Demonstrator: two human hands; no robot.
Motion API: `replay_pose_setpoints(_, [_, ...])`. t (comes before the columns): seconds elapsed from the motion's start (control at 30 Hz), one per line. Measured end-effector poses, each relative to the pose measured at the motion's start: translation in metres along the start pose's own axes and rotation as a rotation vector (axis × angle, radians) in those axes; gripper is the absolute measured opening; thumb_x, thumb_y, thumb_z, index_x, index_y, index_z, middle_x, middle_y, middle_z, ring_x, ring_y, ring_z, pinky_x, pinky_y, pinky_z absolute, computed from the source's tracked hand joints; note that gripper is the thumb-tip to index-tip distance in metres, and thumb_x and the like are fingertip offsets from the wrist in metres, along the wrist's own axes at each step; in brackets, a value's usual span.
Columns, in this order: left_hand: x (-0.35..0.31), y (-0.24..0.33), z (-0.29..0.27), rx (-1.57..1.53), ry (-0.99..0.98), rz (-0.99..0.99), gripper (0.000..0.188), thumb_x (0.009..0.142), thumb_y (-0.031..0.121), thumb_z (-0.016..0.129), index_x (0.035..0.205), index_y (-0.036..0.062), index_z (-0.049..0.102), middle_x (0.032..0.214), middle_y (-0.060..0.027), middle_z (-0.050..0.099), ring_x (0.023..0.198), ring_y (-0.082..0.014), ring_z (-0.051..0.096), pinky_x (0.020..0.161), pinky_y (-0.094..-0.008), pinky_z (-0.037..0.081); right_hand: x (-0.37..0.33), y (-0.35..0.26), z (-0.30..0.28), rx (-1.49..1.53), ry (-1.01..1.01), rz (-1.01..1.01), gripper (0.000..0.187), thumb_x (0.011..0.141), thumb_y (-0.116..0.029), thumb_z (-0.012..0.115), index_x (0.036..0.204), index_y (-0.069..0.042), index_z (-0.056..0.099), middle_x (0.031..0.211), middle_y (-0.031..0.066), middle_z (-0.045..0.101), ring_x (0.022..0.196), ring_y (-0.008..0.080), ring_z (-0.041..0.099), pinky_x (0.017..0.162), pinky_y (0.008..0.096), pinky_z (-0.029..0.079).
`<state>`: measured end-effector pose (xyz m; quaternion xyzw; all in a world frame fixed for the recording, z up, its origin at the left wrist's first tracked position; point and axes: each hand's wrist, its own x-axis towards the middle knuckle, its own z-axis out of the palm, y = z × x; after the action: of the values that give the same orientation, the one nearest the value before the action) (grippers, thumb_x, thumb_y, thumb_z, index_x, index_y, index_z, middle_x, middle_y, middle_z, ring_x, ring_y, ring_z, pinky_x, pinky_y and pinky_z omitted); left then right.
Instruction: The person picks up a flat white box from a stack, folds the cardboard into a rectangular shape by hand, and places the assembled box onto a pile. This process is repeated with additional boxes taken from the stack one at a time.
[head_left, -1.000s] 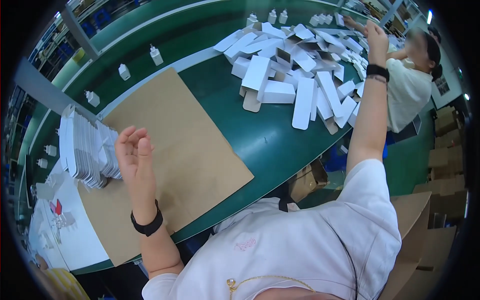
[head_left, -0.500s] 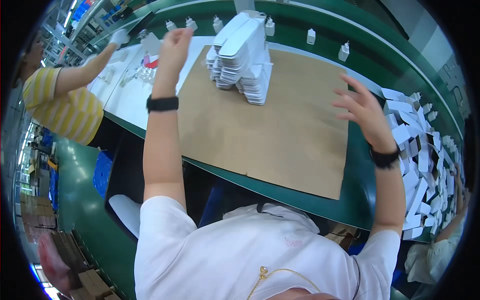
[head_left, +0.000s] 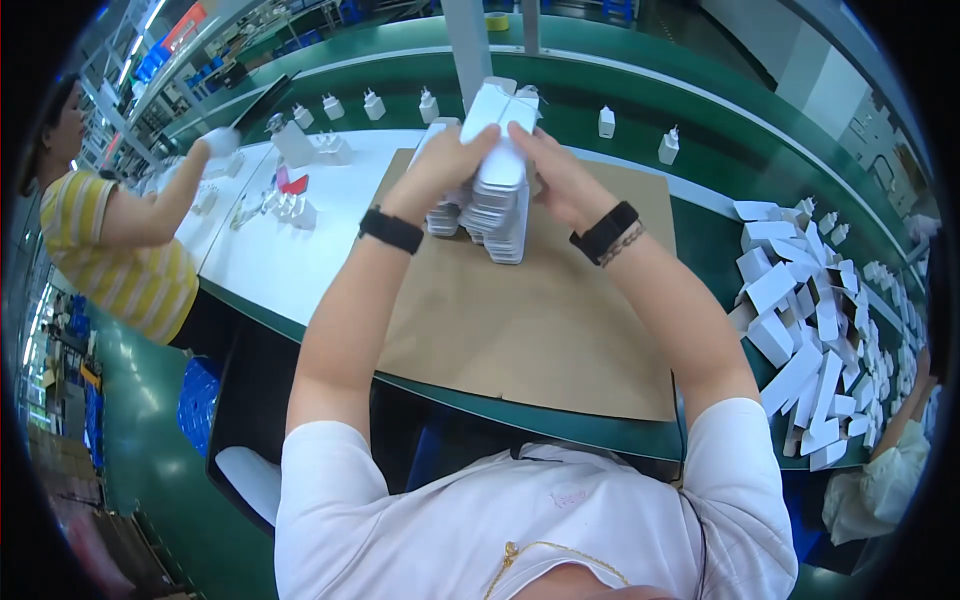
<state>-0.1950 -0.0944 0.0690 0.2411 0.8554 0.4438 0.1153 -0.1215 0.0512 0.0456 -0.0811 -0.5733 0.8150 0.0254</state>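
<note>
A stack of flattened white cartons [head_left: 503, 225] stands on a brown cardboard sheet [head_left: 540, 350], toward its far edge. Both my hands are at the top of the stack, one on each side. My left hand [head_left: 447, 168] has its thumb pressed on the top carton [head_left: 492, 112], and its other fingers curl around the left side, partly hidden. From the right, my right hand [head_left: 562, 178] grips the same carton with the thumb on top. Whether other cartons are caught with it I cannot tell.
At right lies a large heap of folded white boxes [head_left: 800, 335]. Small white upright boxes [head_left: 606, 122] stand spaced along the green belt [head_left: 640, 95] behind a metal post [head_left: 466, 45]. At left a person in a striped shirt [head_left: 120, 225] works at a white surface [head_left: 335, 205].
My hands, raised apart on either side of the stack before, have come together onto its top and closed on a carton. The whole view has shifted, with the stack lower in it.
</note>
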Motion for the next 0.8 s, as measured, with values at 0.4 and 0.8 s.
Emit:
replay_pose_setpoints(0.4, [-0.07, 0.04, 0.083, -0.738, -0.243, 0.085, 0.107, 0.069, 0.039, 0.075, 0.137, -0.005, 0.005, 0.129, -0.0254, 0.035, 0.121, -0.0303, 0.039, 0.096, -0.0355, 0.037, -0.145, -0.013, -0.058, -0.163, 0.021, -0.421, 0.093, 0.069, -0.023, 0.076, 0.141, -0.007, 0.019, 0.134, 0.0107, 0.037, 0.122, 0.0228, 0.039, 0.1, 0.0346, 0.032])
replay_pose_setpoints(0.8, [-0.103, 0.021, 0.161, -0.737, -0.287, 0.126, 0.115, 0.059, 0.025, 0.081, 0.136, -0.0076, 0.003, 0.125, -0.0248, 0.039, 0.114, -0.0299, 0.046, 0.094, -0.0365, 0.04, -0.191, -0.02, -0.109, -1.412, 0.39, -0.795, 0.04, 0.068, -0.012, 0.071, 0.107, -0.008, 0.063, 0.121, 0.0131, 0.052, 0.112, 0.0298, 0.048, 0.091, 0.0363, 0.041])
